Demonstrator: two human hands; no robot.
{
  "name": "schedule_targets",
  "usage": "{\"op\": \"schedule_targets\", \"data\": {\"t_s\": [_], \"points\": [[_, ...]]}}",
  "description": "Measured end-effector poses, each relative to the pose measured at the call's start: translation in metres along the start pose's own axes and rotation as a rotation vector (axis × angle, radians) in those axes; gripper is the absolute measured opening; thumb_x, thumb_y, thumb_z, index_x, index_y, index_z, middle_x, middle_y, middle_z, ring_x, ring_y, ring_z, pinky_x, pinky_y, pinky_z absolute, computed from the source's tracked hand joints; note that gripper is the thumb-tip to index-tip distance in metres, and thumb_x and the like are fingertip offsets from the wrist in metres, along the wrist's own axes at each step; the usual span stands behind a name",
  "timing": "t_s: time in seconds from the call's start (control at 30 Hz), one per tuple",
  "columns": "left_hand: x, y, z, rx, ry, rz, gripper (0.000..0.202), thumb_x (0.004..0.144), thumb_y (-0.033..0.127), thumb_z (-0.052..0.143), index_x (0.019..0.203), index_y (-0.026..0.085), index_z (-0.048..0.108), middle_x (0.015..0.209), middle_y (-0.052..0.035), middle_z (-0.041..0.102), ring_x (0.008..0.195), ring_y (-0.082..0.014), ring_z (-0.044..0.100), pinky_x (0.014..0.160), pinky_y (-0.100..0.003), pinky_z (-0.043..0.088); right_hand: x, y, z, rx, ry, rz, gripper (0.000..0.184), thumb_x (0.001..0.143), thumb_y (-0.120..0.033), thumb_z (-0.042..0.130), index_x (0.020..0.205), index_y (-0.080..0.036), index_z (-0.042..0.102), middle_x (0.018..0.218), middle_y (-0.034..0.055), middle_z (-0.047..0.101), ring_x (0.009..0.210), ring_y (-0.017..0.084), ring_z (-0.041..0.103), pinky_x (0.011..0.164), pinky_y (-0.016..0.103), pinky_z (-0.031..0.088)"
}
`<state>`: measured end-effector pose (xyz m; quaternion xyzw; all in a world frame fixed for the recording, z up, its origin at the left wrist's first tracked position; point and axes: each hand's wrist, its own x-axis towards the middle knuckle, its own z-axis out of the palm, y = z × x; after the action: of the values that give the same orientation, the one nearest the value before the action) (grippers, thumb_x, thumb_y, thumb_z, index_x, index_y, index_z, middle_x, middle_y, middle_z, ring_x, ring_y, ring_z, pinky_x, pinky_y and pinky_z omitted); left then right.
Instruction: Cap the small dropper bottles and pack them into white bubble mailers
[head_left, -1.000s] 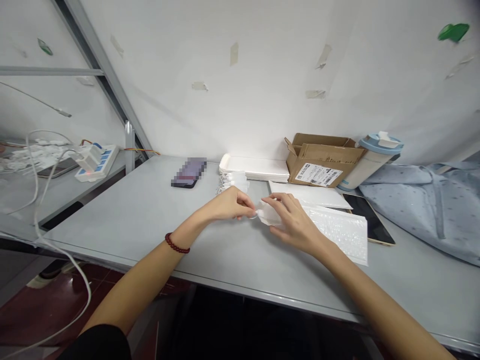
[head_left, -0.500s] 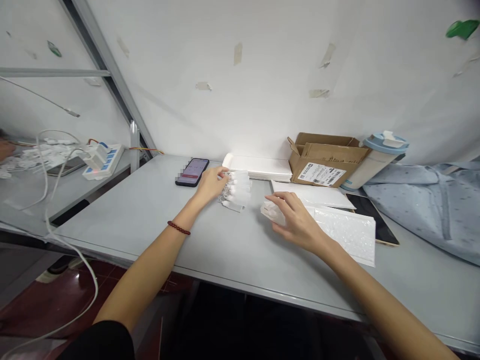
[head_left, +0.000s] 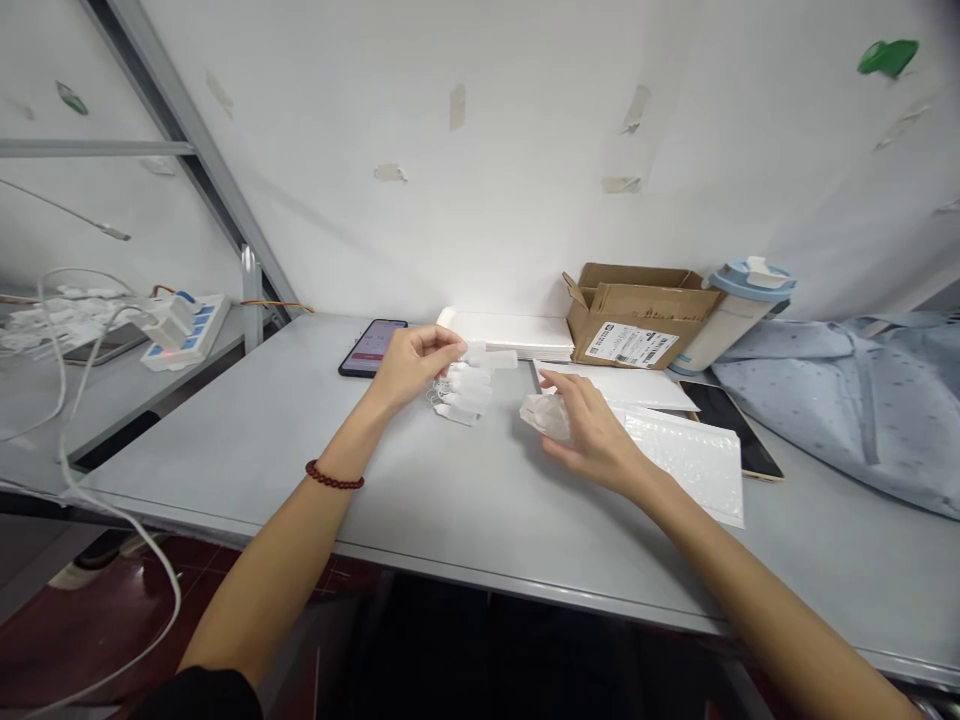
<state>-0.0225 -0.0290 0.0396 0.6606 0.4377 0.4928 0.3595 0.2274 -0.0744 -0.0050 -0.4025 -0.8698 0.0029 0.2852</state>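
My left hand (head_left: 415, 366) is closed in a pinch on a small white tag (head_left: 501, 359), which sticks out to the right of the fingertips. Below it on the table lies a row of similar white tags (head_left: 465, 392) with thin looped strings at their left ends. My right hand (head_left: 592, 430) is curled around a small translucent white bag (head_left: 546, 414), whose end points left toward the tags. Right beside that hand is a white bubble mailer (head_left: 694, 465), with another white mailer (head_left: 622, 385) lying behind it.
At the back stand a stack of white envelopes (head_left: 517, 333), a cardboard box (head_left: 637, 315) and a blue-lidded cup (head_left: 735, 310). A tablet (head_left: 731, 425) and a blue cloth bag (head_left: 840, 400) are rightward. A phone (head_left: 367, 348) lies left, near a power strip (head_left: 195, 335) and cables.
My left hand has pinched a tag and raised it slightly off the row. My right hand stays around the bag. The whole view has shifted a little.
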Motion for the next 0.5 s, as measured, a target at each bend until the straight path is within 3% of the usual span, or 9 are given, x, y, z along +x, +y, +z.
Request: {"op": "schedule_targets", "data": {"t_s": [0.17,0.27,0.5], "points": [[-0.012,0.002,0.023,0.024,-0.273,-0.031,0.014,0.073,0.026,0.064,0.071,0.013,0.064,0.061,0.0001,0.058,0.054,-0.0084,0.048,0.051,-0.02,0.038,0.0,0.0,0.001,0.017,0.014,-0.011,0.077,0.073,-0.017,0.057,0.14,-0.022,0.019,0.118,0.0131,0.049,0.101,0.028,0.047,0.086,0.046,0.044],[-0.018,0.003,0.032,0.071,-0.375,0.002,0.012,0.075,0.025,0.063,0.072,0.013,0.065,0.065,-0.0002,0.06,0.058,-0.0087,0.051,0.054,-0.02,0.04,0.0,0.0,0.002,0.018,0.007,-0.023,0.079,0.072,-0.016,0.057,0.14,-0.022,0.018,0.118,0.0134,0.049,0.101,0.028,0.048,0.086,0.046,0.044],[-0.021,0.005,0.033,0.167,-0.384,0.061,0.01,0.077,0.022,0.061,0.073,0.014,0.066,0.066,0.0001,0.062,0.06,-0.0092,0.052,0.057,-0.021,0.041,0.0,-0.001,0.001,0.017,-0.005,-0.014,0.076,0.072,-0.017,0.058,0.138,-0.022,0.02,0.118,0.0146,0.048,0.107,0.031,0.047,0.087,0.049,0.043]]}}
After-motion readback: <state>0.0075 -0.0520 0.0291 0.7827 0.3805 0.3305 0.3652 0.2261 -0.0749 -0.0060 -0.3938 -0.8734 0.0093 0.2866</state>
